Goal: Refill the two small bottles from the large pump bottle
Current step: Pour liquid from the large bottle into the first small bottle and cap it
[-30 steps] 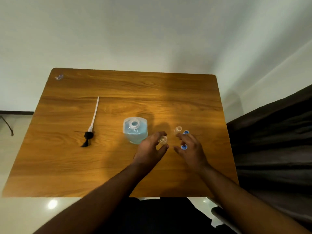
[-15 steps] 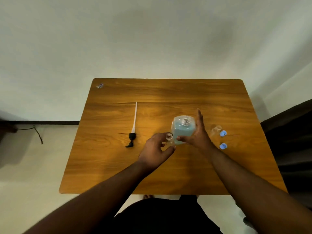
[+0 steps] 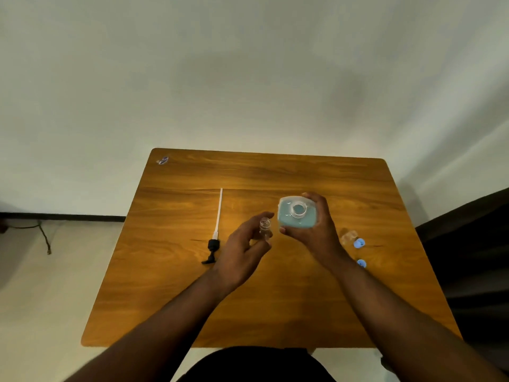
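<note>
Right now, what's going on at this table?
A person is setting up to pour. The right hand grips the large bottle of blue liquid, its neck open; its pump lies on the table to the left. The left hand holds one small bottle, uncapped, beside it. The other small bottle and two blue caps wait to the right.

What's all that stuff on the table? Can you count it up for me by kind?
Large bottle of blue liquid, in the right hand: 1
Small clear bottles, one in the left hand: 2
Blue caps: 2
Pump with tube: 1
Total: 6
</note>
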The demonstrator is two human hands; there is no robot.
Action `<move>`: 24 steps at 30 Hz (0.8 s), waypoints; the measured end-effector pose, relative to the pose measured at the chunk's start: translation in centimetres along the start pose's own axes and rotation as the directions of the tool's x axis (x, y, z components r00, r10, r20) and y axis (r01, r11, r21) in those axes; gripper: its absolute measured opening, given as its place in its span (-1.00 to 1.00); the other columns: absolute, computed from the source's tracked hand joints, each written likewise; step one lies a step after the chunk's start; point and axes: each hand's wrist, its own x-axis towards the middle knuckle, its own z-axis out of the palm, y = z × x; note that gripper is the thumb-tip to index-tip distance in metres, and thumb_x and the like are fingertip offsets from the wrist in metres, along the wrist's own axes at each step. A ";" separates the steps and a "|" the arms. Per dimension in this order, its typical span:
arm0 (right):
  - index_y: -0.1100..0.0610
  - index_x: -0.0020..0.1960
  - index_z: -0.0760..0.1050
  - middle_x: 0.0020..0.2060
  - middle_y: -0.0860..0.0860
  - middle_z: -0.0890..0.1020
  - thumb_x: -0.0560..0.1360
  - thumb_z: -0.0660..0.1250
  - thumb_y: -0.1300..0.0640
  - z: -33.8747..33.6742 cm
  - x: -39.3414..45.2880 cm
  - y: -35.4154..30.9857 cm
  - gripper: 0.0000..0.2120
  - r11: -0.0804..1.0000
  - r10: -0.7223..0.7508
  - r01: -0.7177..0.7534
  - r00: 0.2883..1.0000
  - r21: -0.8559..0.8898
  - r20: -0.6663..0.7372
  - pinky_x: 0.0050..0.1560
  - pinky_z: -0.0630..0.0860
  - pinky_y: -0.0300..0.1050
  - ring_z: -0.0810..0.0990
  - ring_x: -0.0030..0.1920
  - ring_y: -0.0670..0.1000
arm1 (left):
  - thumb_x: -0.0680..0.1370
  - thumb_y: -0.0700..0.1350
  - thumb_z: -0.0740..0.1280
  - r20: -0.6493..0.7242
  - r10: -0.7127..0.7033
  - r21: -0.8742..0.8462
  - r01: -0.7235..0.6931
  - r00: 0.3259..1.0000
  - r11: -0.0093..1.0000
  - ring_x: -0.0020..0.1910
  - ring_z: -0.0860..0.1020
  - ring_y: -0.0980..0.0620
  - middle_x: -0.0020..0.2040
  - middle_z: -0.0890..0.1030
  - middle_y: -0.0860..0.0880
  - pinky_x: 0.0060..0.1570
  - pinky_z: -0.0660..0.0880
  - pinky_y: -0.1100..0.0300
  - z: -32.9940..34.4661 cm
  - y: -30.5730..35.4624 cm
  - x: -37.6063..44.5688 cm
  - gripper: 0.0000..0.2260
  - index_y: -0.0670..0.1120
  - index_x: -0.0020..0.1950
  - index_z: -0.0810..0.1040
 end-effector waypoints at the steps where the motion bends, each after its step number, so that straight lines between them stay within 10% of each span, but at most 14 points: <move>1: -0.13 0.27 0.28 0.18 -0.03 0.48 0.15 0.64 0.13 -0.4 0.2 -0.8 -0.18 0.997 -0.062 0.062 0.998 -0.042 -0.004 0.13 0.55 -0.06 0.48 0.21 0.00 | 0.52 -0.11 0.29 0.007 0.030 -0.002 -0.030 1.000 1.000 0.01 0.56 0.16 0.05 0.56 0.10 -0.07 0.59 0.15 0.3 0.6 0.1 -0.54 0.14 0.40 0.34; 13: 0.04 0.31 0.32 0.18 -0.04 0.41 0.25 0.59 0.07 -6.5 2.9 -8.0 -0.28 0.824 -0.439 0.440 0.894 -0.358 0.090 0.06 0.43 -0.45 0.41 0.19 -0.11 | 0.54 -0.23 0.37 -0.016 0.193 -0.097 -0.194 0.981 0.976 -0.01 0.57 0.10 0.22 0.48 0.13 -0.19 0.64 0.11 3.2 6.7 1.1 -0.49 0.25 0.34 0.35; 24: 0.09 0.29 0.27 0.19 0.11 0.43 0.30 0.55 0.04 -8.5 4.3 -9.0 -0.32 0.650 -0.597 0.607 0.780 -0.457 0.188 0.17 0.47 0.25 0.39 0.24 0.10 | 0.52 -0.21 0.40 -0.040 0.222 -0.023 -0.223 0.974 0.974 -0.02 0.57 0.13 0.21 0.51 0.08 -0.22 0.64 0.15 4.5 8.4 1.3 -0.45 0.12 0.43 0.31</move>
